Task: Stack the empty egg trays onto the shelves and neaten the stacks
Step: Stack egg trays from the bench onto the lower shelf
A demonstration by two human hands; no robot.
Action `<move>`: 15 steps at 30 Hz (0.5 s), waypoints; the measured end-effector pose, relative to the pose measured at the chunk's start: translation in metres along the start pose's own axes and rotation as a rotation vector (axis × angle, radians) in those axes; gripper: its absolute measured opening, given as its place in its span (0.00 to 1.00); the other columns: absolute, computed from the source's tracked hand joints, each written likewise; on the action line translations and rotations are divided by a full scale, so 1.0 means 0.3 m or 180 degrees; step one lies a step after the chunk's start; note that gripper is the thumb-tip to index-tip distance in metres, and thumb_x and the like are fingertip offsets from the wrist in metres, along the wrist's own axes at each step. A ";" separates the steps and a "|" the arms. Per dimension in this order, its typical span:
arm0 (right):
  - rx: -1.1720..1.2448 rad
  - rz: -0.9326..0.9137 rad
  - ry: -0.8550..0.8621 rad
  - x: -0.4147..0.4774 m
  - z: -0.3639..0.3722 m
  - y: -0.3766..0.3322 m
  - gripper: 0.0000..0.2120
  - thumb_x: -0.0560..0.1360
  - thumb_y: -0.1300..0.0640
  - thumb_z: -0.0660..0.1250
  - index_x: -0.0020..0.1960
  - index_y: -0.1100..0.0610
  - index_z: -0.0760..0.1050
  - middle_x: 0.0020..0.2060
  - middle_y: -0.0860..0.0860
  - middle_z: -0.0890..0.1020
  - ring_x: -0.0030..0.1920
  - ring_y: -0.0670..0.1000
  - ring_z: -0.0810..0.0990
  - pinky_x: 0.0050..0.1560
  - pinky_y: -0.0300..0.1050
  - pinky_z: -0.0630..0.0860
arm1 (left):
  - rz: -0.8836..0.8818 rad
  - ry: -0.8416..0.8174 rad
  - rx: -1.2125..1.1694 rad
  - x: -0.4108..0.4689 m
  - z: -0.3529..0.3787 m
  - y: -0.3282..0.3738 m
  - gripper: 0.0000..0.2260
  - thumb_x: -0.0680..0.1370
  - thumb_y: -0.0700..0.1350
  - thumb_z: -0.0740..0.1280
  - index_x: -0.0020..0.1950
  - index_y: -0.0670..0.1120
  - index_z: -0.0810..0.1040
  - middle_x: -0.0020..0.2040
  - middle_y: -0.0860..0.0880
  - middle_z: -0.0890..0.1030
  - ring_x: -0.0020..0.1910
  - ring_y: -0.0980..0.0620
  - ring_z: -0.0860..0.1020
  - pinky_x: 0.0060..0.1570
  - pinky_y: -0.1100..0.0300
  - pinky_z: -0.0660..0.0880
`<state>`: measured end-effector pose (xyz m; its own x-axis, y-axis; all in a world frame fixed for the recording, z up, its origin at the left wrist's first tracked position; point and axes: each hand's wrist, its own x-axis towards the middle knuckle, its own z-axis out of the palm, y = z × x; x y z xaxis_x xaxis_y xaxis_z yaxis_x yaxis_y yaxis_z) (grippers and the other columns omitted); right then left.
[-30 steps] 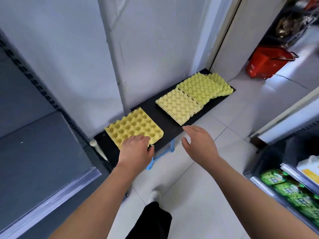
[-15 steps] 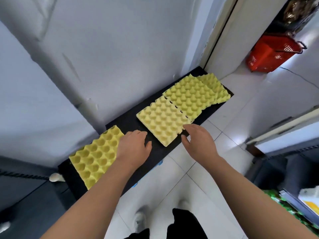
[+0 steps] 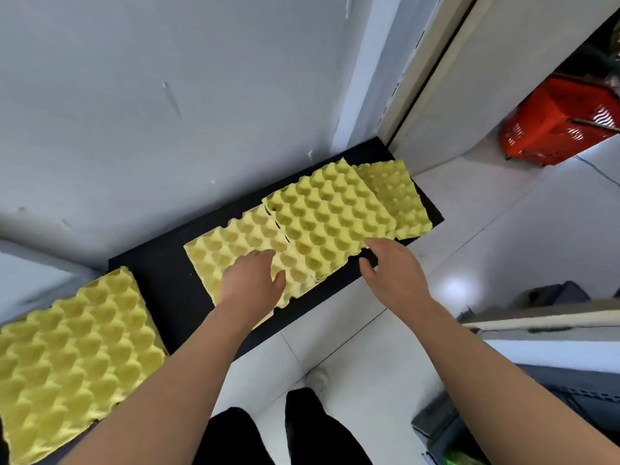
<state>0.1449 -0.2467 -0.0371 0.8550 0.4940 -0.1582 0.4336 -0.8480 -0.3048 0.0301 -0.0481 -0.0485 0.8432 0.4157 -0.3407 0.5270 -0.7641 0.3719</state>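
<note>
Neatening is judged underway: the left hand (image 3: pixel 251 283) is laid flat on the middle egg tray (image 3: pixel 228 243); at 2 o'clock the right hand (image 3: pixel 392 273) is held open against the overlapping tray (image 3: pixel 328 216), to be gripped next.

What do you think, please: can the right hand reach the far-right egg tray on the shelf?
Probably yes: the right hand hovers open close to the far-right egg tray, and nothing blocks the way.

No legible text — none anywhere
</note>
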 end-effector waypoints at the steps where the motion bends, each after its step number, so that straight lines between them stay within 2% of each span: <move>1: 0.0003 -0.0009 -0.0038 0.049 0.004 0.040 0.17 0.78 0.55 0.62 0.65 0.57 0.73 0.57 0.52 0.79 0.58 0.54 0.75 0.56 0.45 0.70 | -0.0053 -0.0012 -0.0045 0.044 0.027 0.025 0.21 0.80 0.53 0.59 0.72 0.48 0.67 0.63 0.49 0.75 0.62 0.48 0.73 0.56 0.52 0.73; 3: -0.0025 -0.0005 -0.0110 0.142 0.020 0.112 0.18 0.78 0.54 0.62 0.67 0.57 0.72 0.60 0.52 0.78 0.61 0.53 0.73 0.59 0.45 0.69 | -0.0163 -0.0051 -0.0100 0.129 0.080 0.065 0.21 0.80 0.53 0.60 0.71 0.48 0.68 0.62 0.48 0.75 0.61 0.48 0.73 0.55 0.52 0.74; 8: -0.0053 0.0120 -0.0303 0.355 0.085 0.242 0.18 0.79 0.55 0.61 0.66 0.61 0.72 0.59 0.56 0.77 0.61 0.56 0.73 0.57 0.48 0.70 | -0.0450 -0.0276 -0.0163 0.333 0.207 0.116 0.21 0.79 0.53 0.61 0.70 0.47 0.67 0.62 0.47 0.75 0.60 0.46 0.74 0.53 0.52 0.73; 10: -0.0039 0.0158 -0.0353 0.435 0.125 0.286 0.20 0.79 0.54 0.61 0.68 0.61 0.70 0.62 0.57 0.76 0.63 0.55 0.72 0.59 0.48 0.70 | -0.0569 -0.0416 -0.0157 0.409 0.256 0.122 0.21 0.79 0.53 0.61 0.70 0.45 0.67 0.62 0.46 0.74 0.61 0.46 0.74 0.53 0.52 0.72; 15: 0.0029 0.0188 -0.0494 0.612 0.246 0.386 0.25 0.78 0.51 0.63 0.72 0.59 0.66 0.65 0.56 0.74 0.65 0.55 0.71 0.62 0.48 0.69 | -0.0870 -0.0754 -0.0235 0.565 0.382 0.104 0.25 0.79 0.53 0.62 0.72 0.45 0.60 0.62 0.43 0.71 0.61 0.42 0.73 0.53 0.49 0.73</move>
<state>0.3312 -0.2401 -0.1707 0.8243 0.4676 -0.3192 0.3806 -0.8751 -0.2989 0.1774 -0.0579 -0.1936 0.6270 0.4671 -0.6234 0.7429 -0.5995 0.2978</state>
